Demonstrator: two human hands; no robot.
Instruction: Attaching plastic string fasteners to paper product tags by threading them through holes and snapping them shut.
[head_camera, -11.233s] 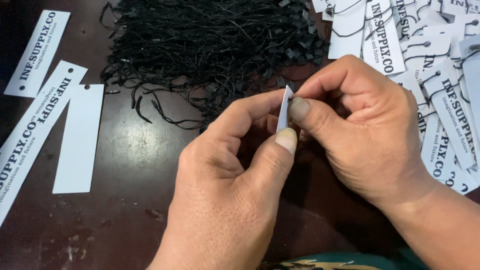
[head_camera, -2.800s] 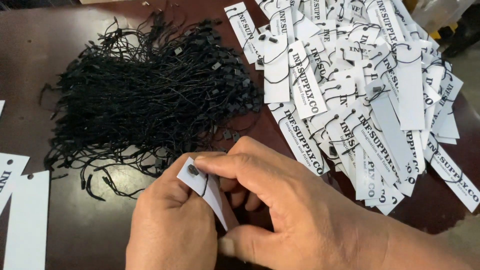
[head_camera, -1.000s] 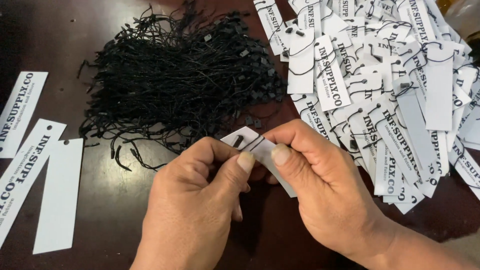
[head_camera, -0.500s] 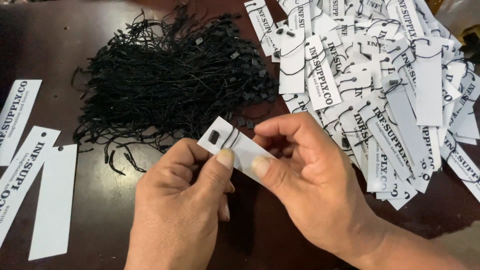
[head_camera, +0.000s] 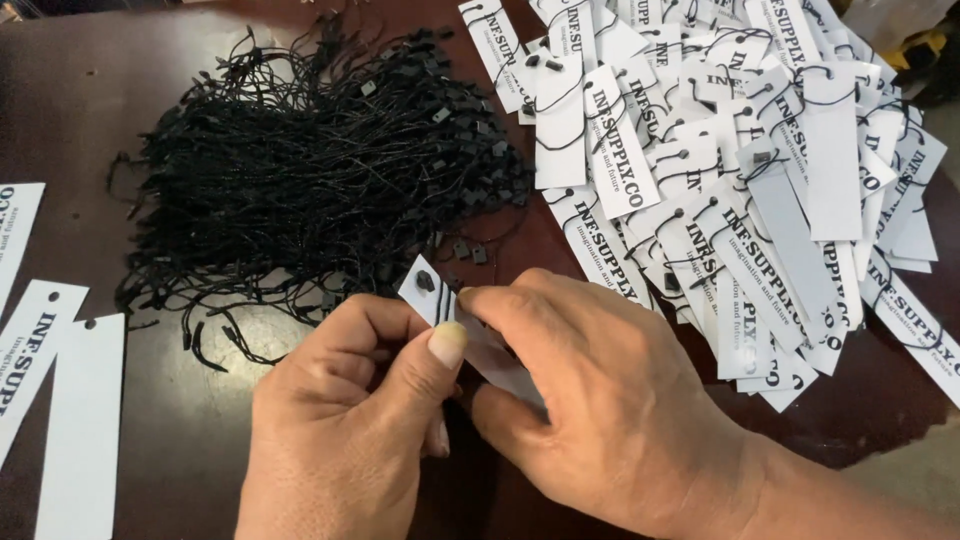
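Note:
Both hands hold one white paper tag (head_camera: 432, 293) low in the middle of the view. A black string with a small black clasp runs through the hole at the tag's upper end. My left hand (head_camera: 340, 430) pinches the tag from below with thumb and forefinger. My right hand (head_camera: 610, 400) grips it from the right, covering most of its length. Just beyond the hands lies a big tangled heap of black strings (head_camera: 320, 170).
A wide pile of white printed tags with black strings attached (head_camera: 740, 170) covers the right side of the dark brown table (head_camera: 120, 80). A few white tags without strings (head_camera: 70, 410) lie at the left edge. A yellow object shows at the top right corner.
The hands have turned the tag flatter toward the camera, with the clasp and string now showing at its hole. Both hands stayed in the same spot.

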